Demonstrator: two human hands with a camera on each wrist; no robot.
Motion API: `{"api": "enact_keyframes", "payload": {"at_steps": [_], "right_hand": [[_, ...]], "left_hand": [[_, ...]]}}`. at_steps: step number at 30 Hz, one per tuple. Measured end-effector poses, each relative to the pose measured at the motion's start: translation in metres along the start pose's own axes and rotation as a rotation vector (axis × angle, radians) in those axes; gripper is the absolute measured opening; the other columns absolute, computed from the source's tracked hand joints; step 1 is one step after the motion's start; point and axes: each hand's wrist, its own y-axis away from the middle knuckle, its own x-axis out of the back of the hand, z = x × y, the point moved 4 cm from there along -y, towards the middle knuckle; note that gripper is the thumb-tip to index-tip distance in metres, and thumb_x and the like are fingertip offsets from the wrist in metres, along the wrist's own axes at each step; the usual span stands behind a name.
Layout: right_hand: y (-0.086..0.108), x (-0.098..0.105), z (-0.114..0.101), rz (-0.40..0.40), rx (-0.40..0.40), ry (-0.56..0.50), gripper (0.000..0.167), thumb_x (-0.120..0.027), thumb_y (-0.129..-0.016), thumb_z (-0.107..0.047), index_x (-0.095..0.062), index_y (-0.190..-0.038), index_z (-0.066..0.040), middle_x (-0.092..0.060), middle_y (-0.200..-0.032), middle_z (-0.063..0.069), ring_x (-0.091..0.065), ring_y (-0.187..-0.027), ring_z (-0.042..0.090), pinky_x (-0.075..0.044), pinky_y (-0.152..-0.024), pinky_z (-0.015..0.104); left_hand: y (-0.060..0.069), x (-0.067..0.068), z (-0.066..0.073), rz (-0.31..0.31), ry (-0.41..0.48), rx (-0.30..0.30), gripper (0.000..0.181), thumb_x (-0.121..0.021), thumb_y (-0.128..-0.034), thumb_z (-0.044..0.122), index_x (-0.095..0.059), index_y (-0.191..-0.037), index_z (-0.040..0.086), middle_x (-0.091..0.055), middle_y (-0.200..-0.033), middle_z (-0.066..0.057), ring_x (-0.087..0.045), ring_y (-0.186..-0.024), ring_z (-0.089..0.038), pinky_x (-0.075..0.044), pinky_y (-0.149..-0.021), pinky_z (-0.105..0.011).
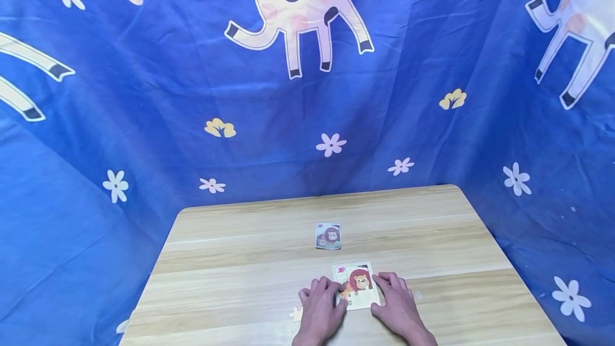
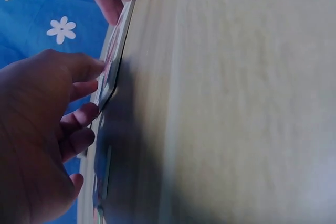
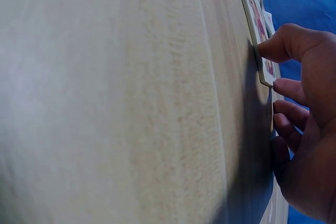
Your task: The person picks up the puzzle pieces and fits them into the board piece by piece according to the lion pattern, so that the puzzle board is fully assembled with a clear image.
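A small jigsaw puzzle board [image 1: 363,301] with a pale frame lies flat on the table, partly filled with a picture of a lion with a red mane [image 1: 358,280]. At its left side my left hand [image 1: 318,311] has thumb and index finger bent about an orange puzzle piece [image 1: 344,295], which they partly cover. My right hand [image 1: 397,307] holds the board's right side, thumb near the lower corner and index finger higher up. In the right wrist view, the right thumb [image 3: 275,48] touches the board's near edge.
Beyond the board lies a small picture card [image 1: 328,236] with a similar lion scene. A loose pale puzzle piece [image 1: 296,314] shows beside the left hand, partly hidden by it. The wood-grain table [image 1: 230,260] is surrounded by a blue patterned curtain [image 1: 269,122].
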Motion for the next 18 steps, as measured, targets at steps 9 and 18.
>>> {"api": "enact_keyframes", "payload": {"at_steps": [9,18], "right_hand": [[0.0,0.0,-0.001,0.0,0.004,0.0,0.07,-0.072,-0.063,-0.025,-0.059,-0.131,-0.017,-0.051,-0.133,-0.003,-0.043,-0.124,0.022,-0.037,-0.093,0.045],[0.0,0.001,-0.003,-0.009,-0.002,-0.003,0.071,-0.072,-0.063,-0.025,-0.059,-0.132,-0.016,-0.051,-0.133,-0.002,-0.043,-0.124,0.023,-0.037,-0.093,0.044]], "left_hand": [[0.008,0.013,-0.011,0.04,0.0,0.024,0.02,-0.075,-0.074,0.031,-0.069,-0.092,0.025,-0.055,-0.087,0.014,-0.044,-0.082,-0.008,-0.027,-0.076,-0.036],[0.013,0.026,-0.028,0.032,-0.001,0.095,0.021,-0.074,-0.0725,0.028,-0.068,-0.092,0.026,-0.055,-0.09,0.014,-0.046,-0.086,-0.009,-0.031,-0.08,-0.039]]}}
